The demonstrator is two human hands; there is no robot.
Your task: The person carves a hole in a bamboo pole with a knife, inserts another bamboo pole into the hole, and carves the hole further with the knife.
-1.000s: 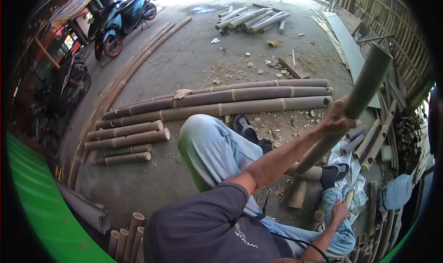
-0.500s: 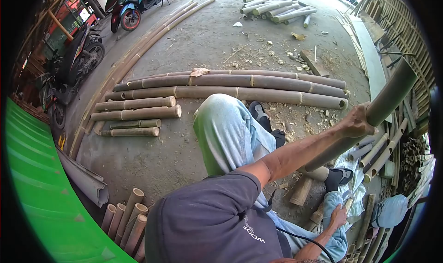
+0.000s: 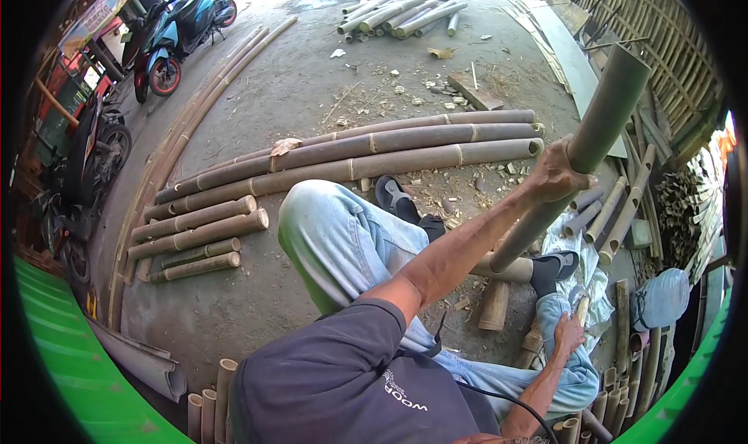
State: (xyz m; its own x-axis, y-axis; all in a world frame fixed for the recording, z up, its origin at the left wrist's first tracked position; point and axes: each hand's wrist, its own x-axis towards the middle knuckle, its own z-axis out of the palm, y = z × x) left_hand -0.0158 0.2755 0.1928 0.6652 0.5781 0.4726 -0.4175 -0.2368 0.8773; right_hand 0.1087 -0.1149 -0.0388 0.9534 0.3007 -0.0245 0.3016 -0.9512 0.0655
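Note:
My left hand [image 3: 557, 169] is wrapped round a thick bamboo pole [image 3: 608, 109], which stands tilted with its upper end toward the top right. The pole's lower end is down by a short bamboo piece [image 3: 510, 269] lying crosswise near my foot [image 3: 555, 266]. Low on the right, beside my bent leg, my right hand [image 3: 569, 335] is closed on a pale-handled tool [image 3: 582, 310]. The tool's far end is too small against the plastic sheet [image 3: 596, 288] to make out. Another bamboo block [image 3: 494, 307] lies on the ground between my legs.
Long bamboo poles [image 3: 351, 167] lie across the ground beyond my knee, with short cut lengths [image 3: 199, 236] at their left. More cut bamboo [image 3: 405, 15] is piled farther off. Motorbikes [image 3: 167, 50] stand at left. A plastic jug [image 3: 662, 298] is at right, and wood chips litter the floor.
The surroundings have shifted left in view as the camera turned. The bamboo pole looks slightly more upright. Both hands keep their grips.

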